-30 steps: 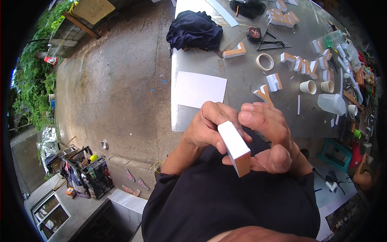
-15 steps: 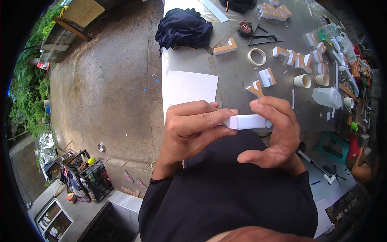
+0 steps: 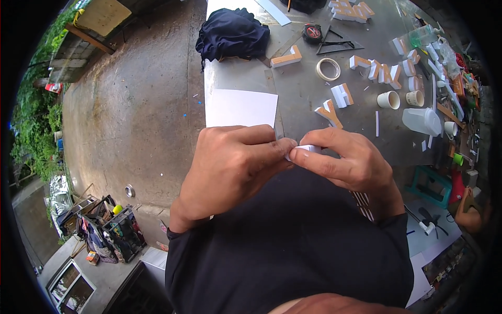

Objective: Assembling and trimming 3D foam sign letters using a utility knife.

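A small white block-like piece (image 3: 308, 148) is pinched between my two hands, just past the table's near edge. My left hand (image 3: 235, 167) grips one end with thumb and fingers. The other end sits in the fingers of my right hand (image 3: 350, 159), which cover most of it. Beyond my hands on the table lie a forked block letter (image 3: 329, 114) with a brown face and white sides, and another block letter (image 3: 342, 96) of the same make. A blank white sheet (image 3: 244, 107) lies beyond my left hand.
On the metal table are a tape roll (image 3: 328, 69), a tape measure (image 3: 312, 33), a set square (image 3: 342, 47), dark cloth (image 3: 232, 34), more block letters (image 3: 384, 73), paper cups (image 3: 388, 100) and a plastic container (image 3: 421, 122). A teal stool (image 3: 430, 184) and another person's arm (image 3: 467, 212) are at right.
My right hand has closed its fingers and thumb onto the white piece, covering much of it. My left hand has turned, its back now facing up more. The view has shifted slightly.
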A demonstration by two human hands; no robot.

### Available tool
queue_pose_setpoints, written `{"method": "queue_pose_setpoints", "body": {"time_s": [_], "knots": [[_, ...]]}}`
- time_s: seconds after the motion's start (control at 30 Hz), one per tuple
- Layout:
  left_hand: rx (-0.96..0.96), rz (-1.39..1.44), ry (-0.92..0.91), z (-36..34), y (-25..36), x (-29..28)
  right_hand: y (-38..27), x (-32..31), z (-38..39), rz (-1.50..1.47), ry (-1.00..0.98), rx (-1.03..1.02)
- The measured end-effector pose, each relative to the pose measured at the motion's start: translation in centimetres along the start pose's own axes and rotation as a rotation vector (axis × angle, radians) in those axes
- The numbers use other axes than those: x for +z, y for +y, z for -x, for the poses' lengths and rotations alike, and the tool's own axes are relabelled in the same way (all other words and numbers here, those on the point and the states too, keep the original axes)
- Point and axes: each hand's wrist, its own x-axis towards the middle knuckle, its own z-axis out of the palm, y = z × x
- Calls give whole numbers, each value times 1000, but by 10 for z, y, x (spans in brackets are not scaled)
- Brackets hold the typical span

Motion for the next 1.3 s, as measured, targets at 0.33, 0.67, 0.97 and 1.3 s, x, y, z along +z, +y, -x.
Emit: {"method": "queue_pose_setpoints", "body": {"time_s": [0.33,0.67,0.97,1.3], "knots": [[183,732,111,-5,-24,-2,33,-9,16,-862,261,85],[106,1135,121,-3,-39,24,33,10,18,-1012,283,164],[-32,1272,150,2,-36,24,32,6,14,-961,240,235],[46,1425,220,-3,-47,48,30,21,6,-1325,250,351]]}}
